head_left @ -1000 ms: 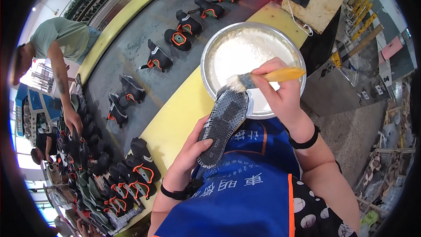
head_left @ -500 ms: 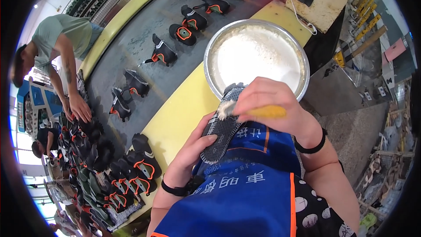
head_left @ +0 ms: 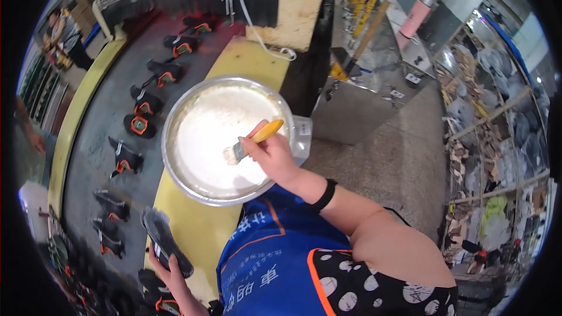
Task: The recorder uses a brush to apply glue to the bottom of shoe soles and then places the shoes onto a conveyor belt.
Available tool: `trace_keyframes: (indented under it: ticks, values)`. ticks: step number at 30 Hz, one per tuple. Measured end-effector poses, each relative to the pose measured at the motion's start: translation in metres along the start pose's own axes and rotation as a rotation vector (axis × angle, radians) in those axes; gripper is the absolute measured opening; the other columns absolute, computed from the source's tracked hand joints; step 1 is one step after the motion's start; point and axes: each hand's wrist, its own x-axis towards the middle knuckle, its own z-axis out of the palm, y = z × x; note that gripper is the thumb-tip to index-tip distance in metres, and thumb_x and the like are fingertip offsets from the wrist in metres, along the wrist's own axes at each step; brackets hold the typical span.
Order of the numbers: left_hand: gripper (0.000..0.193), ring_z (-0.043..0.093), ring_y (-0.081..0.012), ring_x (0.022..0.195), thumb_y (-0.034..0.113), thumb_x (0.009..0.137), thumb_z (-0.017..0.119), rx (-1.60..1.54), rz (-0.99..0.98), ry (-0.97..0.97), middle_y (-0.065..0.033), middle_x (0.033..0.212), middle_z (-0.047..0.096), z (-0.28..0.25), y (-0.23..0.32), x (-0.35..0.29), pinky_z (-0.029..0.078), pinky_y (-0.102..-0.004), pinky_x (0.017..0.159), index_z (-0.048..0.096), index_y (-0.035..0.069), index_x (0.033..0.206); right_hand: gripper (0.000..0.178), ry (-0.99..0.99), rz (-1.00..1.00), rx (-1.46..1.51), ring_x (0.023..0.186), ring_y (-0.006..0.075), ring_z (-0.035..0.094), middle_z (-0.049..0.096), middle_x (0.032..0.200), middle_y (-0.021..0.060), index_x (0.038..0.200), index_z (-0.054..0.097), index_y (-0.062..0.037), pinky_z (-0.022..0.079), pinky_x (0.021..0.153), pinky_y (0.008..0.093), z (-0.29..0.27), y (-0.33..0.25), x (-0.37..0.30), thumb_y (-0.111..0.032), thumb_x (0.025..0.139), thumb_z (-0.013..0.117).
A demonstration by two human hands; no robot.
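My right hand (head_left: 274, 155) grips a paintbrush (head_left: 269, 130) by its yellow handle. Its pale bristles point down at the white liquid in a round metal basin (head_left: 166, 143); whether they touch the surface I cannot tell. Lower left, my left hand (head_left: 174, 278) is wrapped round a dark shoe upper (head_left: 163, 237), held up beside the basin and away from the brush. The fingers behind the upper are partly hidden.
A grey conveyor belt (head_left: 93, 134) on the left carries several dark shoe uppers with orange trim. The basin rests on its yellow edge board (head_left: 175, 216). Right stand a metal cabinet (head_left: 351, 111), a pink bottle (head_left: 417, 17) and loaded shelves (head_left: 497, 193). A person's arm (head_left: 34, 134) shows far left.
The brush has left the stitched underside of the shoe upper and is now over the basin. My left hand has carried the upper down and left. The view has turned right.
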Motion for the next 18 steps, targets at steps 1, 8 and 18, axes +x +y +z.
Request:
trace_keyframes:
  ticks: [1,8,18]
  values:
    - [0.072,0.044,-0.0279,0.131,0.007,0.086,0.058,0.167,-0.003,0.018,-0.0175,0.146,0.042,-0.002,-0.007,-0.002,0.033,-0.0371,0.111,0.03,0.004,0.152,0.02,0.033,0.043,0.031,0.06,0.0079,0.057,0.059,0.072,0.0018,0.086,0.054,-0.003,0.045,0.053,0.0223,0.001,0.004,-0.001,-0.016,0.097,0.064]
    - [0.073,0.055,-0.0225,0.104,0.001,0.078,0.071,0.684,0.119,0.237,-0.015,0.12,0.05,0.007,-0.002,-0.046,0.048,-0.0358,0.09,0.036,0.003,0.142,0.02,0.19,-0.14,-0.077,0.052,0.0127,0.05,0.053,0.064,0.0059,0.082,0.053,-0.002,0.039,0.051,0.029,0.0,0.013,-0.012,-0.012,0.097,0.062]
    - [0.061,0.066,-0.0372,0.08,0.051,0.067,0.086,1.035,-0.033,0.18,-0.0202,0.084,0.067,0.007,0.025,-0.059,0.053,-0.0436,0.074,0.063,-0.001,0.087,0.019,0.158,-0.14,-0.043,0.054,0.0078,0.051,0.056,0.065,0.003,0.083,0.053,-0.002,0.039,0.051,0.0257,0.002,0.005,-0.016,-0.012,0.098,0.061]
